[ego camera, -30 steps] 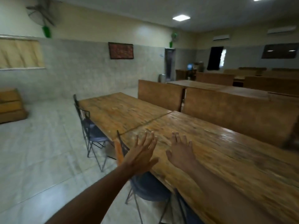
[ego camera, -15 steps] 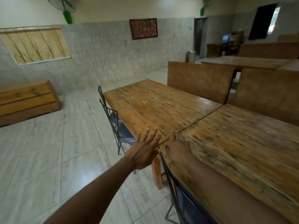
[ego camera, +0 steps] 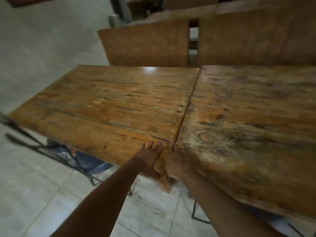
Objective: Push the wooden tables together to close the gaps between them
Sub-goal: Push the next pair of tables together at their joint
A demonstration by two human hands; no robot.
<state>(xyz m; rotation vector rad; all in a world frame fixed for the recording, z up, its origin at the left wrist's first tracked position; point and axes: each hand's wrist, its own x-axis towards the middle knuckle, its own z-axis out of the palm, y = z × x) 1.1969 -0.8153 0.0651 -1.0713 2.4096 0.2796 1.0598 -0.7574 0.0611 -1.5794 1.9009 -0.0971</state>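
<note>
Two worn wooden tables stand end to end in the head view: the left table and the right table. A thin dark seam runs between them from front to back. My left hand lies with fingers spread on the near edge of the left table, just left of the seam. My right hand rests on the near corner of the right table, just right of the seam. The two hands are almost side by side. Neither hand is closed around anything.
Metal-framed chairs with blue seats are tucked under the left table's near side, and another chair frame is under the right table. Tall wooden panels stand behind both tables. Pale tiled floor lies to my left.
The camera has tilted down and moved closer to the tables. Both hands have come forward from above the right table's corner to the near edge at the seam.
</note>
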